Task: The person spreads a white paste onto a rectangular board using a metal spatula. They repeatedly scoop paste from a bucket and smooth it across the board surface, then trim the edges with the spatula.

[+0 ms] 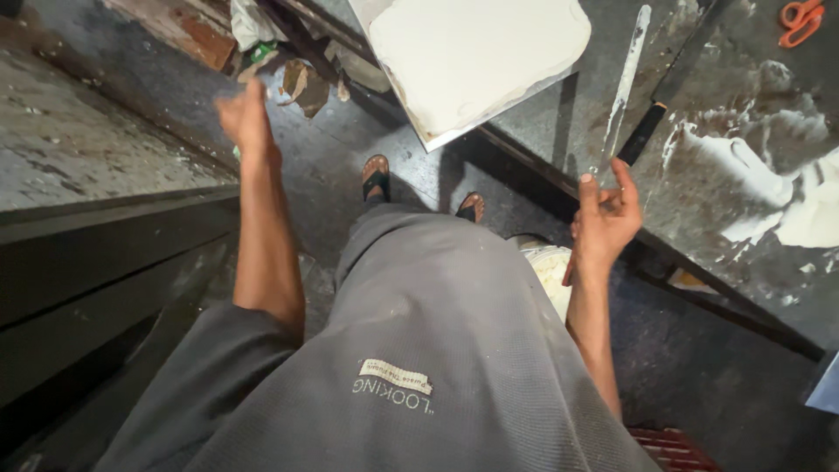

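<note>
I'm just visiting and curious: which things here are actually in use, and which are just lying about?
In use:
right hand with its grip on the long spatula
white-coated board
white paste on the worktop

Lying about:
orange scissors
scraps on the floor
left hand, empty

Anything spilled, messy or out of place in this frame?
Yes. White paste is smeared across the dark worktop at right, beyond the coated white board. The right hand holds a paste-streaked long spatula; the left hand is empty.
</note>
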